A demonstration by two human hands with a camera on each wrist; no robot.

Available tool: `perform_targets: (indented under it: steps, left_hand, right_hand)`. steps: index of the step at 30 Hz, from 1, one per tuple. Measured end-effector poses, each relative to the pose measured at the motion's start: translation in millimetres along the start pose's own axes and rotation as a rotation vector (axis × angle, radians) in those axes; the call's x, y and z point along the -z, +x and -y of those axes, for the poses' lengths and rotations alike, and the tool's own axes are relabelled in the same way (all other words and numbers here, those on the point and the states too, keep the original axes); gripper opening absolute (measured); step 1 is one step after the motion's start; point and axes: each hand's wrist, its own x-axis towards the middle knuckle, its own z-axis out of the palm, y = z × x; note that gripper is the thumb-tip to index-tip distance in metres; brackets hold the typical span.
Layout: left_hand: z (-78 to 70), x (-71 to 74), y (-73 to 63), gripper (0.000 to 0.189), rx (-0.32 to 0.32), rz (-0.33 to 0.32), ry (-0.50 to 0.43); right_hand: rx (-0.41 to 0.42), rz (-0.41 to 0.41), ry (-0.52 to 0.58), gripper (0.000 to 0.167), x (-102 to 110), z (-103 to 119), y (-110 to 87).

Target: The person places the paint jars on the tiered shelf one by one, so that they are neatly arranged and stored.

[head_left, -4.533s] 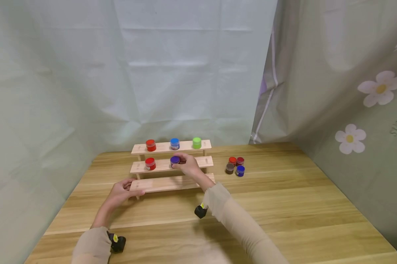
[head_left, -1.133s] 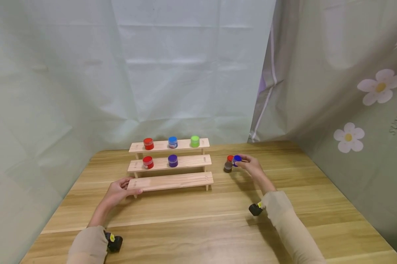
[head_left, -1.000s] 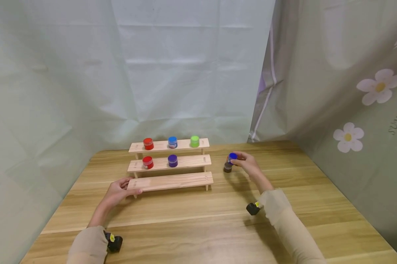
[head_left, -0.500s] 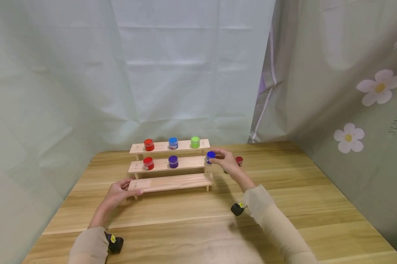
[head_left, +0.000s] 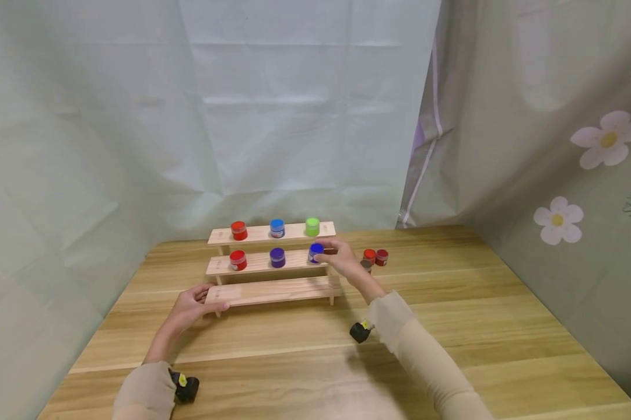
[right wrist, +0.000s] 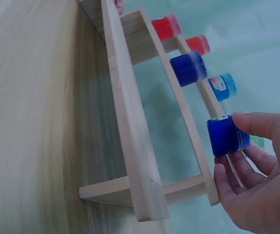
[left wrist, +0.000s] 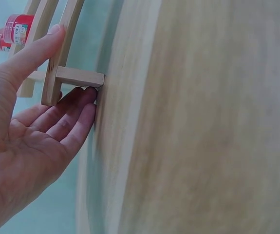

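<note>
Placing seems the step: head view, my right hand (head_left: 344, 261) pinches the deep blue jar (head_left: 316, 252) at the rack's (head_left: 273, 291) middle shelf (head_left: 297, 261). Left wrist: my left hand (left wrist: 35, 139) holds the rack's left end. Right wrist: release calls for a settled base.

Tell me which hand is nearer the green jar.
Right. The right hand holds a deep blue jar in front of and below the green jar; the left hand is farther off, at the left end of the lowest shelf.
</note>
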Motion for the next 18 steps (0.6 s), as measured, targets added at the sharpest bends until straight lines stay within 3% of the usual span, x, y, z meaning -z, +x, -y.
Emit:
perform_targets:
  steps: [18]
  left_hand:
    - [1.4, 0.7, 0.8, 0.084, -0.006, 0.009, 0.006]
  right_hand:
    - [0.006, -0.007, -0.083, 0.044, -9.4, -6.1, 2.5]
